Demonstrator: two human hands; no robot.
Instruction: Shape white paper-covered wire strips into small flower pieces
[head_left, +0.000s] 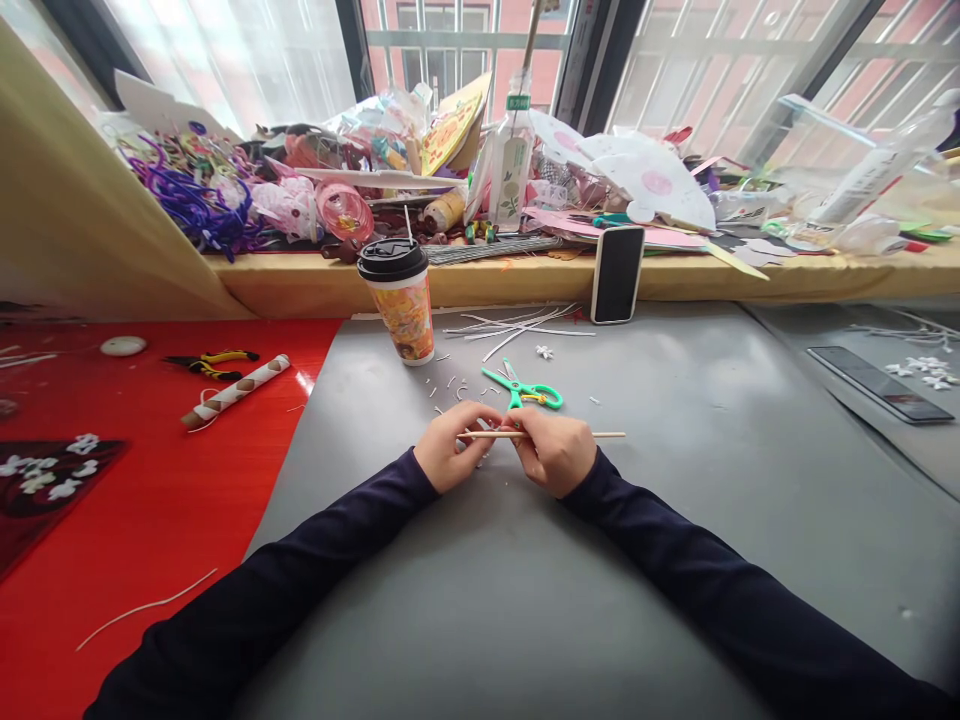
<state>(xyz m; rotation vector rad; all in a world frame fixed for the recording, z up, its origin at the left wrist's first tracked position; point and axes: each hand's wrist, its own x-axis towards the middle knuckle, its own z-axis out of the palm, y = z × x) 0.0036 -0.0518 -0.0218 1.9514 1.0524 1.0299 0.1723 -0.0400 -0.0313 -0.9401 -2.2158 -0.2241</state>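
Near edge: both dark sleeves come in over a bare stretch of grey table [525, 620], with open surface in front of the body and to the right. Left hand [454, 447] and right hand [553, 450] sit close together at table centre, both pinched on a thin wooden stick [607, 435] held level; its free end juts out past the right hand, left end hidden in the fingers. Just beyond the hands lie green scissors [525, 390], near but apart from the knuckles, amid small white clippings. Left of the grey surface, its edge meets a red mat [150, 520] carrying a paper roll [236, 390] and pliers [210, 362]. Farther back: a lidded paper cup [401, 300] upright, white strips [517, 325], a phone [616, 273] leaning against the sill edge. The sill [300, 280] is crowded with craft clutter.
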